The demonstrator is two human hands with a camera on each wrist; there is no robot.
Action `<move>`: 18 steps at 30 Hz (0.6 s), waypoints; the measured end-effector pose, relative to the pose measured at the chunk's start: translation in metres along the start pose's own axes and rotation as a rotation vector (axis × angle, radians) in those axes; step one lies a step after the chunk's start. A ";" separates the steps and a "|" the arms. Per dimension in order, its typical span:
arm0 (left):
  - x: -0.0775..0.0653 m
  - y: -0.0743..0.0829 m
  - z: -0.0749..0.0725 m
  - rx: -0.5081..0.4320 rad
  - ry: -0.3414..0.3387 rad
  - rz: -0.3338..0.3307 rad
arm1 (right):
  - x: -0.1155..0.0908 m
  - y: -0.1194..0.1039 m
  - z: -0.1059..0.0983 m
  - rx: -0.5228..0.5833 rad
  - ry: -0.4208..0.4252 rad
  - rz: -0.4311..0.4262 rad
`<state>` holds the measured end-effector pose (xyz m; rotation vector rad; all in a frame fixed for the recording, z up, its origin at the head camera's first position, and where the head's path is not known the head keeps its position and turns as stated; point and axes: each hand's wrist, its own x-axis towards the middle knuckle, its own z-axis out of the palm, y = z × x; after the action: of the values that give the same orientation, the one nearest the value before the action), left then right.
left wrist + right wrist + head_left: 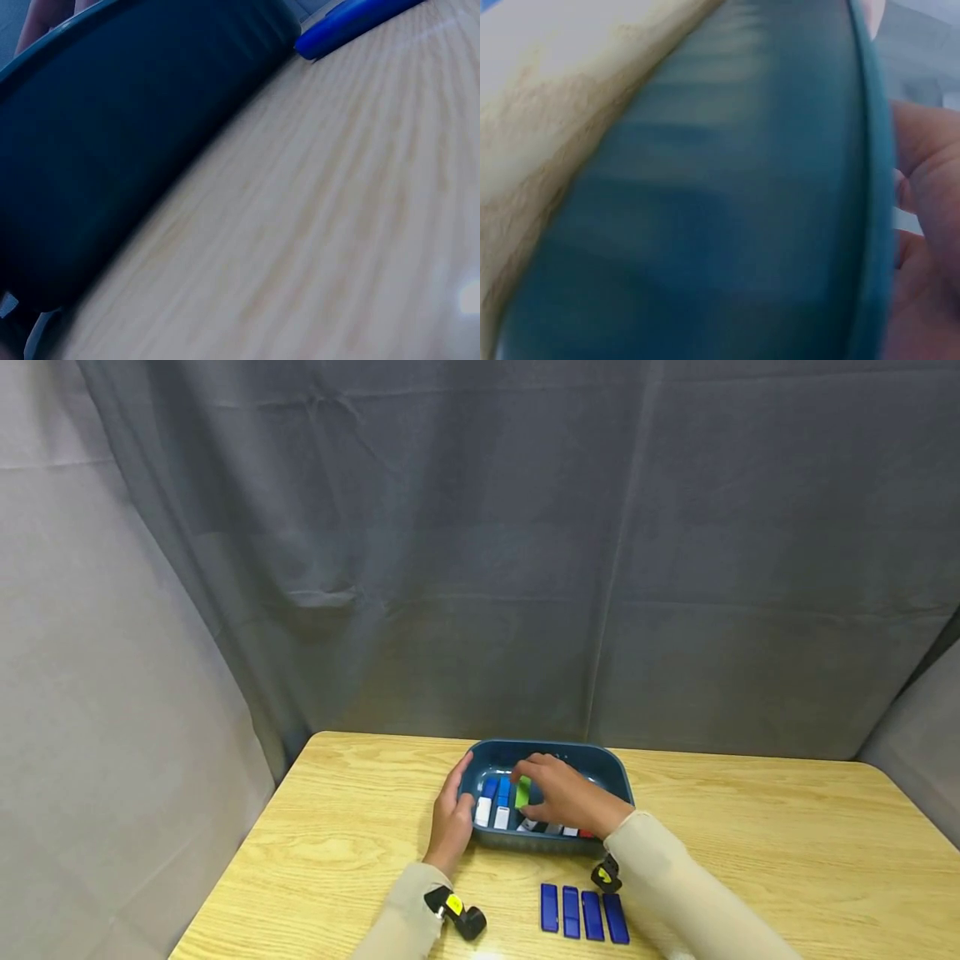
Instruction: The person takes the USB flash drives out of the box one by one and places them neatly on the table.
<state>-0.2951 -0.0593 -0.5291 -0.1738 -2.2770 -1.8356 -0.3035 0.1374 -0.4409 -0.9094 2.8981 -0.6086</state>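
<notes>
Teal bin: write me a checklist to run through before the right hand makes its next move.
1. Bin sitting on the table: ok.
2. Left hand at the bin's left end: ok.
3. Right hand over the bin, beside the green piece: ok.
4. Green piece firmly pinched: cannot tell; thumb and fingers are close to it, but contact is unclear.
5. Four dark blue pieces side by side on the table in front of the bin: ok.
6. Bin cleared of other pieces: not ok; white pieces and others lie inside.
</notes>
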 end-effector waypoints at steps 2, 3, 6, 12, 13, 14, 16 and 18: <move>0.000 -0.001 0.000 -0.002 0.003 0.012 | -0.005 -0.002 -0.003 0.006 0.012 -0.027; 0.000 -0.001 0.000 -0.004 0.005 0.018 | -0.007 -0.004 -0.004 0.009 0.018 -0.040; 0.000 -0.002 0.000 -0.006 0.004 0.034 | -0.013 -0.008 -0.008 0.005 0.034 -0.081; -0.002 0.010 -0.003 -0.011 -0.018 0.035 | -0.024 -0.016 -0.015 -0.025 0.069 -0.148; -0.003 0.015 -0.004 -0.011 -0.022 0.034 | -0.026 -0.018 -0.016 -0.028 0.073 -0.155; -0.005 0.021 -0.005 -0.011 -0.022 0.035 | -0.028 -0.019 -0.017 -0.030 0.075 -0.162; -0.008 0.032 -0.007 -0.011 -0.021 0.039 | -0.032 -0.022 -0.019 -0.031 0.076 -0.179; -0.012 0.040 -0.009 -0.006 -0.015 0.046 | -0.036 -0.025 -0.019 -0.032 0.076 -0.195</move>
<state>-0.2742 -0.0588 -0.4924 -0.2391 -2.2586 -1.8242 -0.2631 0.1457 -0.4165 -1.2092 2.9151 -0.6232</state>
